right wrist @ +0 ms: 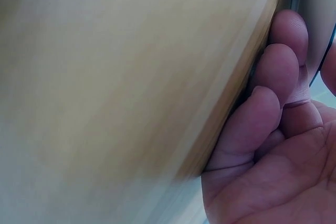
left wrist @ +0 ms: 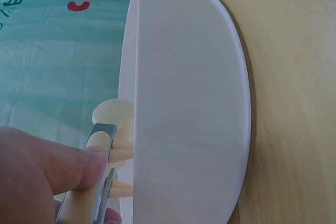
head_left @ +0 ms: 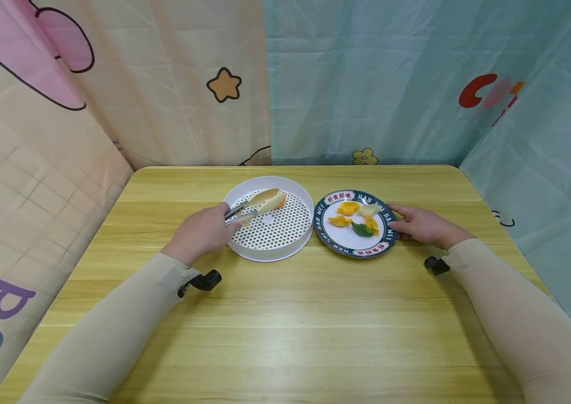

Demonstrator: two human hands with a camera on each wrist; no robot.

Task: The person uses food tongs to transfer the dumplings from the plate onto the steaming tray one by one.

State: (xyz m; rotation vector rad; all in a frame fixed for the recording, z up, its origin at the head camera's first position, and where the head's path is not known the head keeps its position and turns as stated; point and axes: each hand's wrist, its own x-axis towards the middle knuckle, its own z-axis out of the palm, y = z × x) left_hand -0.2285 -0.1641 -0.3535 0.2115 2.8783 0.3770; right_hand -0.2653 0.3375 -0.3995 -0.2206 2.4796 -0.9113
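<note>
My left hand [head_left: 206, 227] holds a pair of tongs [head_left: 264, 196] with metal arms and cream tips, reaching over the rim of a round white steamer tray [head_left: 265, 255] with a perforated floor. An orange piece [head_left: 281, 202] shows at the tong tips, mostly hidden by them. In the left wrist view the thumb [left wrist: 79, 169] presses on the tongs' handle beside the tray's tall wall. On the right, a plate [head_left: 353, 242] with a dark green patterned rim carries several toy-like dumplings [head_left: 362, 229] in yellow, orange, white and green. My right hand [head_left: 424, 224] grips its right rim, fingers curled underneath.
Tray and plate stand side by side, edges nearly meeting, on a wood-grain table [head_left: 285, 325]. Printed curtains [head_left: 366, 84] hang behind the table and along both sides. A black wrist mount [head_left: 205, 280] sticks out from the left sleeve, another [head_left: 437, 265] from the right.
</note>
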